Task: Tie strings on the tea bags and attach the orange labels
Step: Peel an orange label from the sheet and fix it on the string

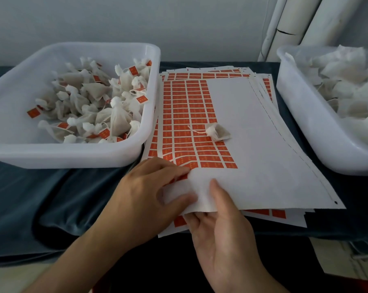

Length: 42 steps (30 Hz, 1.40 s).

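A stack of white sheets carrying orange labels (191, 123) lies in the middle of the table. The top sheet (253, 144) has orange labels on its left half only. One tied tea bag (218, 132) with a short string rests on that sheet. My left hand (149, 195) pinches the sheet's near left corner, fingertips at a label on the bottom row. My right hand (219, 225) grips the sheet's near edge, thumb on top and fingers underneath.
A white tub (73, 155) at the left holds several tied tea bags with orange labels. Another white tub (305, 123) at the right holds several plain tea bags. A dark blue cloth (52, 197) covers the table. White pipes (284, 24) stand behind.
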Motion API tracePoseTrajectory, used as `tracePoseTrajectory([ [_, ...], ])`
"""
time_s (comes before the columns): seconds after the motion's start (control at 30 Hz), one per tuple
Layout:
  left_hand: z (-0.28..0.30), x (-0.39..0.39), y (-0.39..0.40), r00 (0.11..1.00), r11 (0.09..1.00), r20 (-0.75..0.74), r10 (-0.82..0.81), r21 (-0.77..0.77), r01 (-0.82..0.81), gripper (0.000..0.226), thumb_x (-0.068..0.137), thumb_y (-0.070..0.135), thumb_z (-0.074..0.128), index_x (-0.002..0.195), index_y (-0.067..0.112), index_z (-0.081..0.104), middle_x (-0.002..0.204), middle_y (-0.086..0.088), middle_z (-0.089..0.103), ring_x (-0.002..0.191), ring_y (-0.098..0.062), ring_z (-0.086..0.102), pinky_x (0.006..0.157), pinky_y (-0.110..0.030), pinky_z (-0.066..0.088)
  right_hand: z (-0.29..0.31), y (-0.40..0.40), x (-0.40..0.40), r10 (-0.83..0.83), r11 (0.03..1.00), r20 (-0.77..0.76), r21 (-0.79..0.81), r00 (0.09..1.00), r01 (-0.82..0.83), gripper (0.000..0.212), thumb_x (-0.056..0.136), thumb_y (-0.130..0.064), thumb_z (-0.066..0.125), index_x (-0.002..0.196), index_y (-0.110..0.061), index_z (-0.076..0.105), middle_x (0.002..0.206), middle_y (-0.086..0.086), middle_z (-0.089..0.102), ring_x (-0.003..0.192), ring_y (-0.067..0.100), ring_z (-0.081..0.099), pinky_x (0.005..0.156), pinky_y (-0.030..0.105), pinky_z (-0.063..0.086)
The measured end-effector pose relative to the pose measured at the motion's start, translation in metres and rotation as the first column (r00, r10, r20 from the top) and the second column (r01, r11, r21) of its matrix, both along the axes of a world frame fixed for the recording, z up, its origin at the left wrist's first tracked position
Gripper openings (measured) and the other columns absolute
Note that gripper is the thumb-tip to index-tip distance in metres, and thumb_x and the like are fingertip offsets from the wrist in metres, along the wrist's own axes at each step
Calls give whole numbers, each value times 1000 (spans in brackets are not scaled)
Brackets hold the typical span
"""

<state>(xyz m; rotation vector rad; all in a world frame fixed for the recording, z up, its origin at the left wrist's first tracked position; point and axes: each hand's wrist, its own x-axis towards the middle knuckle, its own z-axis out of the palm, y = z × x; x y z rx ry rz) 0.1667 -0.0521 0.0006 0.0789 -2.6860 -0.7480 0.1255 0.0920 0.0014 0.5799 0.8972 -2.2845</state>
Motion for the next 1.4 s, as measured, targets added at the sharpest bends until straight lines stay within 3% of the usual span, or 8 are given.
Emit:
tracePoseTrajectory([
  [0.1, 1, -1, -1, 1000, 999, 10, 1, 44, -1, 53, 80, 54, 70, 120, 20, 76, 117, 7, 71, 108, -10, 67, 96, -38, 58, 1, 1, -1, 0, 1000, 0, 9, 1000, 0, 29, 91, -36, 70, 120, -32, 67, 102, 6, 79, 90, 29, 78, 88, 51, 61],
  [0.3, 1, -2, -6, 999, 991, -14, 34, 133, -32, 36, 83, 47, 71, 108, 23, 80, 109, 13, 72, 101, 1, 67, 93, -16, 53, 0, 1, 0, 21, 1000, -30, 14, 999, -20, 29, 90, -35, 69, 120, -32, 67, 105, 6, 79, 96, 30, 77, 95, 54, 58],
  [0.4, -1, -2, -6, 999, 988, -16, 36, 148, -33, 32, 84, 46, 70, 104, 25, 81, 106, 15, 73, 101, 5, 65, 92, -3, 46, -1, -1, 0, 20, 999, -19, 40, 1000, -19, 29, 91, -34, 69, 119, -32, 66, 104, 6, 79, 96, 29, 77, 94, 53, 58],
  [0.6, -1, -4, -4, 996, 968, 13, 84, 236, -85, 30, 83, 53, 64, 96, 30, 78, 100, 27, 68, 102, 9, 63, 87, 3, 41, -3, -2, 1, 20, 999, -30, 36, 999, -19, 25, 93, -32, 67, 118, -33, 66, 102, 5, 80, 93, 27, 78, 87, 49, 61],
  [0.83, -3, -7, 0, 988, 964, 19, 151, 220, -152, 40, 84, 57, 55, 91, 25, 78, 97, 27, 67, 97, 6, 64, 81, -3, 48, -3, -3, 2, 21, 998, -25, 53, 999, -19, 20, 95, -32, 66, 114, -34, 66, 99, 4, 80, 88, 26, 78, 88, 52, 61],
  [1.1, -3, -9, 3, 980, 974, 3, 198, 112, -197, 26, 89, 43, 61, 88, 20, 73, 94, 14, 70, 80, 2, 66, 79, -6, 45, 1, -2, 3, 12, 999, 4, 53, 1000, -12, 22, 95, -30, 66, 117, -33, 66, 98, 5, 80, 86, 25, 78, 82, 49, 62],
  [1.27, -3, -9, 3, 969, 971, -137, 207, -91, -220, 23, 93, 32, 62, 85, 11, 68, 94, 0, 69, 72, -11, 67, 68, -21, 56, 3, 1, 5, 24, 999, 57, 44, 998, -27, 24, 97, -28, 65, 120, -28, 66, 99, 10, 79, 84, 29, 78, 74, 46, 62],
  [1.4, -2, -8, 2, 943, 948, -235, 236, -156, -276, 19, 95, 26, 62, 86, 9, 65, 93, -3, 65, 69, -17, 67, 61, -14, 43, 4, 3, 4, 24, 998, 92, 53, 995, -29, 20, 96, -28, 65, 116, -25, 66, 96, 14, 79, 82, 33, 78, 76, 48, 61],
])
